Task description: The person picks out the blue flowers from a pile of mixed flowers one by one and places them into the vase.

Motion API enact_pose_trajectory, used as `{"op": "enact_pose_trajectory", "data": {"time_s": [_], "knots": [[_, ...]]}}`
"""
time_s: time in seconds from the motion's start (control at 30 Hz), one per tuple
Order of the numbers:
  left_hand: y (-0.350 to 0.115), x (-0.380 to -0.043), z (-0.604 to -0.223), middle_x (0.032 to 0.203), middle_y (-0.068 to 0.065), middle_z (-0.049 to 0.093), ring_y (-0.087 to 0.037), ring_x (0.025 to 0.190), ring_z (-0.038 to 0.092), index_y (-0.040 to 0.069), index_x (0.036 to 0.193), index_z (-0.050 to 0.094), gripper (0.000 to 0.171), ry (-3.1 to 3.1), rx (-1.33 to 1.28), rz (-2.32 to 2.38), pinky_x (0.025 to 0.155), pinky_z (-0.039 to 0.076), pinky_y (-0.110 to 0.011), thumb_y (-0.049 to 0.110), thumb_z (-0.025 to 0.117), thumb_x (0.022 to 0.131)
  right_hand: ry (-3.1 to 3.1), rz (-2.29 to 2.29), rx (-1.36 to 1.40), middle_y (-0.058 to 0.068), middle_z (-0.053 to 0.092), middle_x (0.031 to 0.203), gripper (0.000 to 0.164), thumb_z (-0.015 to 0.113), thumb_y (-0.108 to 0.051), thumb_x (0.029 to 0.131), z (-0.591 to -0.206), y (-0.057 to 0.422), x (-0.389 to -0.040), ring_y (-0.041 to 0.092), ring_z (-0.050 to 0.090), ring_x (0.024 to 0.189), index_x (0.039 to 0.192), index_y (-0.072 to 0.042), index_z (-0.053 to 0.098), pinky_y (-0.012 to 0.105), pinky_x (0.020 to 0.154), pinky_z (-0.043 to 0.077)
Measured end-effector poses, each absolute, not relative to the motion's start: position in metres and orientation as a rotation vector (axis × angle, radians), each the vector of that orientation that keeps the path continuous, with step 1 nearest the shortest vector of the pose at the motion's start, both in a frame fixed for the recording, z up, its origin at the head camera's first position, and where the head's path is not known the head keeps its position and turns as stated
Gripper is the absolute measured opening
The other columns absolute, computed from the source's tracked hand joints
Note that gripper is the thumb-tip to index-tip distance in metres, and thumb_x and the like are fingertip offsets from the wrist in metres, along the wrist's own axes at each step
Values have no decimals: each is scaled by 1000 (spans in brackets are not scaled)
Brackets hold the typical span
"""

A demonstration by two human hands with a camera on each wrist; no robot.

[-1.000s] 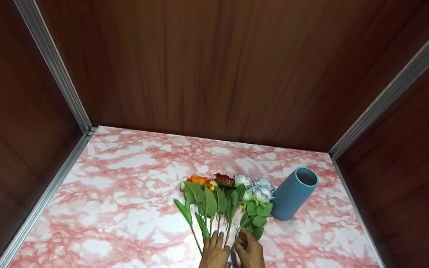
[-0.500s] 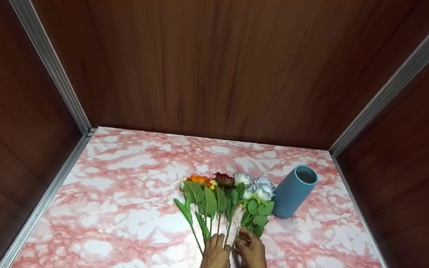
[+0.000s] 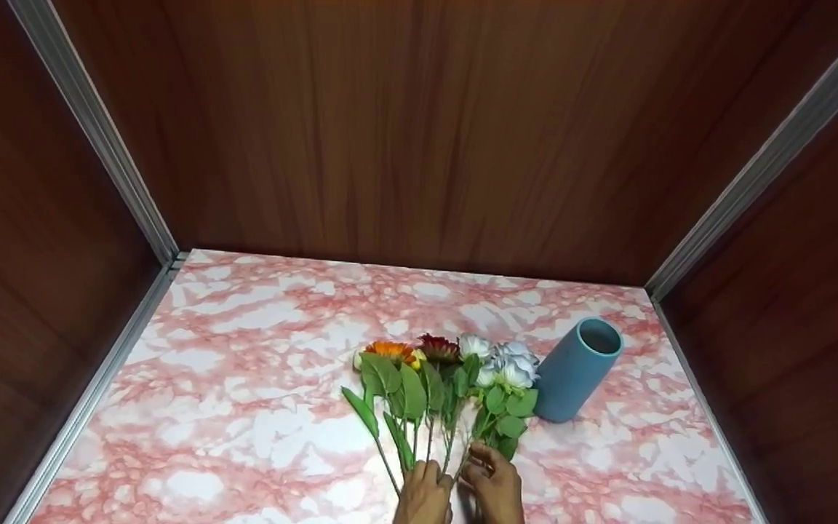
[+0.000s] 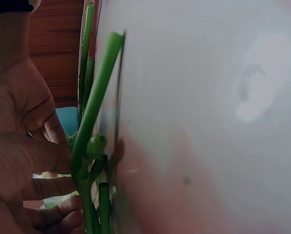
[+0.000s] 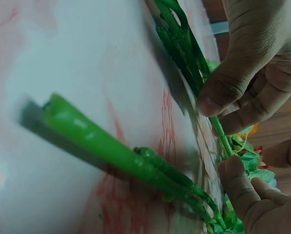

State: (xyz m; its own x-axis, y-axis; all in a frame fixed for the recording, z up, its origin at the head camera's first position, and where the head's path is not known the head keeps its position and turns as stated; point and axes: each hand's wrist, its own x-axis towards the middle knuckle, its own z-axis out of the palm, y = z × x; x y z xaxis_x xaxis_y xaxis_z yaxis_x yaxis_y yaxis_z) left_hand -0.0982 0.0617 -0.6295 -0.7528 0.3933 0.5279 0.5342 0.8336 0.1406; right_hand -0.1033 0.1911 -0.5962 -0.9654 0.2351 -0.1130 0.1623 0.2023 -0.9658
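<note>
Several artificial flowers lie side by side on the table, among them an orange flower [image 3: 390, 352], a dark red flower [image 3: 439, 348] and pale blue-white flowers [image 3: 512, 364]. My left hand [image 3: 424, 495] grips a bunch of their green stems [image 4: 89, 122], thumb on one side and fingers on the other. Close on its right, my right hand [image 3: 493, 484] has curled fingers at the stem of the pale flowers, below the leaves [image 3: 513, 418]. In the right wrist view, the right fingertips [image 5: 233, 165] meet a green stem. Bare stem ends stick out toward the front.
A blue cylindrical vase [image 3: 577, 375] stands upright just right of the pale flowers, its mouth facing up. The pink-and-white marbled table [image 3: 230, 407] is bounded by brown wood-grain panels [image 3: 390, 145] at the back and sides, with grey metal rails at the corners.
The left hand's fingers have drawn in around the stems. The right hand has shifted slightly along its stem. The flowers and vase have hardly moved; the head view has tilted a little.
</note>
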Motion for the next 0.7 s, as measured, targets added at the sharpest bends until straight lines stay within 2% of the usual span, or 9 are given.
{"op": "enact_pose_trajectory", "data": {"time_s": [0.27,0.43,0.7], "knots": [[61,-97,-628,71,0,45,-16,68,43,13,72,62,24,-2509,-694,-365,59,36,-25,21,76,54,-2340,1900,-441,25,59,106,42,56,3,76,-589,187,-104,31,57,97,117,9,51,28,70,50],[61,-95,-626,72,0,46,-16,66,44,11,77,63,25,-2562,-683,-434,61,37,-25,18,76,56,-2266,2017,-463,28,54,110,48,53,4,78,-588,185,-104,34,54,100,123,10,42,34,70,50],[58,-91,-620,71,1,45,-15,66,45,11,82,61,20,-2708,-648,-683,57,39,-25,8,71,64,-2163,2172,-557,29,49,115,56,51,2,79,-583,183,-104,32,54,95,131,5,31,43,73,49]]}}
